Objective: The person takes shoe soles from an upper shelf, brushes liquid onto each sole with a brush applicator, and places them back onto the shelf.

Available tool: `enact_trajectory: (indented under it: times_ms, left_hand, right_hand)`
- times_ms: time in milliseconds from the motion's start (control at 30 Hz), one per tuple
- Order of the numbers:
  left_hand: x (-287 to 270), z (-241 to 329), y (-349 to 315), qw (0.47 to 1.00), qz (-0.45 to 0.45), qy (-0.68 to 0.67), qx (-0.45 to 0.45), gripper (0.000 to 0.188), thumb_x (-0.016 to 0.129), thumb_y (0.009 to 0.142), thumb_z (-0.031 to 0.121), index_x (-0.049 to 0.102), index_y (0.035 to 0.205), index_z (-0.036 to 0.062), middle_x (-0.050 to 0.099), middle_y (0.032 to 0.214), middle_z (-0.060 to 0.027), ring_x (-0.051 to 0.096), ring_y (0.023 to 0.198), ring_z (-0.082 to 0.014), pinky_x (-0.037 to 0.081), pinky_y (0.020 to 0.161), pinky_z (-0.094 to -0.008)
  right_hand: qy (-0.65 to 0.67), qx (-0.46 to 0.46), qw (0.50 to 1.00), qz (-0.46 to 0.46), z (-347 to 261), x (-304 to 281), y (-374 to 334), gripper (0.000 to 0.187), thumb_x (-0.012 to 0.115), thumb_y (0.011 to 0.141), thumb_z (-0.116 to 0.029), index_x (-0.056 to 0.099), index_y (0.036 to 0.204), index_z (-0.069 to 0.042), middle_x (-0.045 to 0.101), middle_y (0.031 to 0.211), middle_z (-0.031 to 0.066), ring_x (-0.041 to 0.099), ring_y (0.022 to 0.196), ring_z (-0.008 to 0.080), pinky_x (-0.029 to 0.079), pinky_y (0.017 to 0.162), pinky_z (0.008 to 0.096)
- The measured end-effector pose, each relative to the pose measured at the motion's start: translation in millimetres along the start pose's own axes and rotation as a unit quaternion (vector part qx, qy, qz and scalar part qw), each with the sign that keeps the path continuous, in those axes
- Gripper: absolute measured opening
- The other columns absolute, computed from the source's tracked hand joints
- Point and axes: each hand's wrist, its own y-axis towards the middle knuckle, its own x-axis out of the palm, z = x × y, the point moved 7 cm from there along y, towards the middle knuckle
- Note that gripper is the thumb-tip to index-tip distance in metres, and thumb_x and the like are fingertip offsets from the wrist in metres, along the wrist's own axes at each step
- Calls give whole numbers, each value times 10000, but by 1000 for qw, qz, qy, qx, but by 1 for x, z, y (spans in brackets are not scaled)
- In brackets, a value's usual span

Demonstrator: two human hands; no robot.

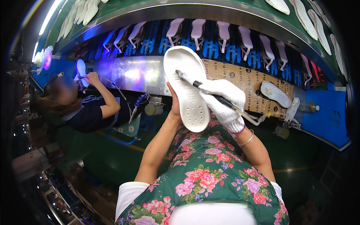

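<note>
My left hand [174,105] grips a white shoe sole [192,95] along its left edge, most of the fingers hidden beneath it. The sole tilts up in front of my apron, its hollow inner face toward me, with small holes at the heel end. In a white knit glove, my right hand [227,98] is closed round a black-handled brush [196,83] fed by a thin clear tube [245,114]. Its bristle tip touches the inside of the sole, in the upper half.
A second white sole [275,94] lies on brown printed cardboard [236,73] at right. Pink shoe uppers [198,29] hang in a row on a blue conveyor behind the bench. A bottle [309,107] stands on a blue surface. At left, a co-worker [90,108] handles another sole.
</note>
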Motion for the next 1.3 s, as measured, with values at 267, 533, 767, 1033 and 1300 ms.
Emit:
enact_trajectory:
  times_ms: [267,533,767,1033,1300]
  left_hand:
    - [-25,3,6,994,-86,-58,-27,1203,239,726,995,393,1412,19,644,1025,-263,670,914,-335,580,799,-483]
    - [-21,13,6,976,-118,-155,-98,1308,349,570,1057,511,1246,-50,641,980,-217,671,862,-379,589,716,-476]
    - [-6,37,17,968,-165,-190,5,1244,351,572,1050,567,1191,-8,619,998,-173,630,845,-340,567,705,-466]
    - [-26,40,25,981,-155,-117,-27,1142,375,626,1019,583,1204,55,634,938,-156,601,823,-321,523,707,-459]
    - [-18,51,30,975,-200,-64,-67,1161,374,685,984,491,1358,44,650,977,-221,688,748,-366,592,573,-455]
  right_hand:
    - [80,-53,988,-120,-13,28,-12,184,768,790,-39,768,972,-70,754,917,99,733,846,240,574,766,339]
    - [1,-137,977,-166,-17,48,-30,275,766,781,-55,753,1043,-141,735,939,98,709,790,294,564,732,358]
    - [-52,-183,971,-141,-12,54,-38,363,775,765,-36,729,1112,-134,725,901,84,712,775,278,568,699,352]
    - [-15,-118,983,-141,1,51,-31,269,770,775,-40,740,1032,-112,735,952,97,723,818,279,575,720,354]
    - [104,-56,972,-202,-1,54,-37,186,755,813,-48,760,996,-84,748,936,116,735,837,266,579,753,340]
